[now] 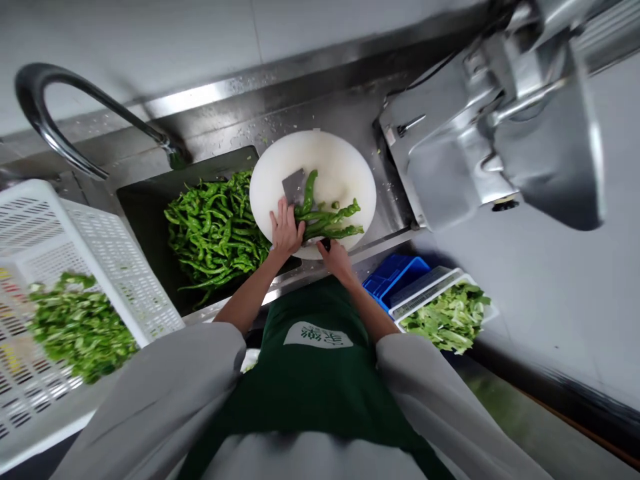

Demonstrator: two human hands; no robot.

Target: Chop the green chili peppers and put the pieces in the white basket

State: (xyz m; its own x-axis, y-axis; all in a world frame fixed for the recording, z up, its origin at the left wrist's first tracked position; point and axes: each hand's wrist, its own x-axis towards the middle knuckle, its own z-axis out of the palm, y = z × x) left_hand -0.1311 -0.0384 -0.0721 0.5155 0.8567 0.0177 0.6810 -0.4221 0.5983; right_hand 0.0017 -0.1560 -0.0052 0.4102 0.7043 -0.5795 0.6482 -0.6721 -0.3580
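Note:
A round white cutting board (273,157) lies at the sink's right edge. Several long green peppers (333,217) rest on it, with small cut pieces near them. Beneath the peppers shows the grey blade of a cleaver (293,186), partly covered. My right hand (337,259) is closed round the dark handle at the board's near edge. My left hand (287,232) lies at the left ends of the peppers, its fingers stretched out; whether it presses on the blade or the peppers I cannot tell.
A heap of green peppers (217,230) fills the sink under a curved faucet (75,77). A white crate (110,260) with chopped greens (83,327) stands left. A metal slicing machine (445,160) is at right, above a blue crate (395,273) and a basket of leaves (450,317).

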